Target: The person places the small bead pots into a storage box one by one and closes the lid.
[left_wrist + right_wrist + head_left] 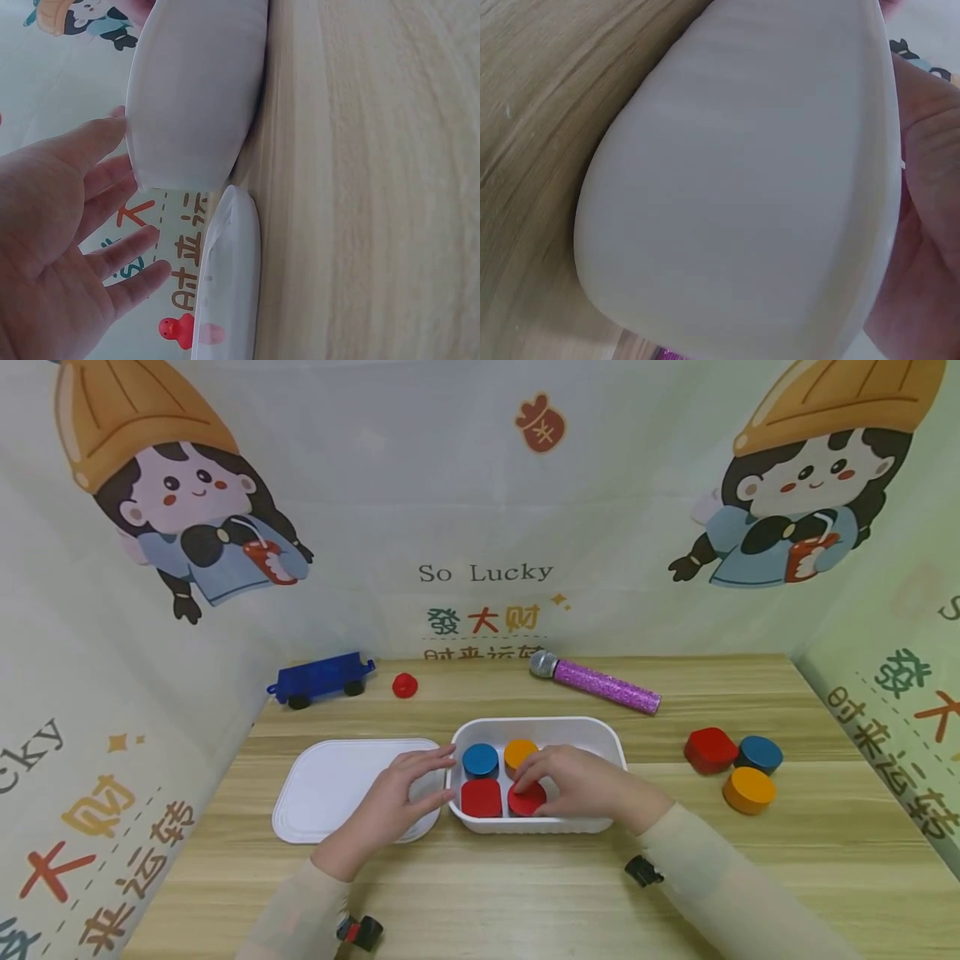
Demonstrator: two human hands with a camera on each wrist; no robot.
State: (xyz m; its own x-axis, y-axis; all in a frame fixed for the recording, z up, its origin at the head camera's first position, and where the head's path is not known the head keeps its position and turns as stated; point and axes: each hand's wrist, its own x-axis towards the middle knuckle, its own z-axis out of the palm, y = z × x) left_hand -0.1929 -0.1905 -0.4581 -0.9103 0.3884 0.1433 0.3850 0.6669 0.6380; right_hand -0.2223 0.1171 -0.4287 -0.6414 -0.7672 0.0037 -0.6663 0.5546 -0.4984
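Observation:
A white container [537, 827] holds a blue round block [480, 761], an orange one [519, 755], a red squarish one [481, 798] and a red round one [527, 800]. My right hand [581, 783] reaches over its right side and pinches the red round block at the front. At the container's left rim, my left hand [392, 799] touches the edge with thumb and fingertips, its fingers spread. In the left wrist view the left hand [67, 232] lies against the container wall [195, 97]. The right wrist view has the container wall [735, 180] hiding the right hand's [930, 210] fingertips.
A white lid [330, 785] lies left of the container, partly under the left hand. Behind are a blue toy wagon [321, 679], a small red toy [404, 685] and a purple microphone [600, 683]. Red [710, 750], blue [760, 754] and orange [749, 790] blocks lie at the right.

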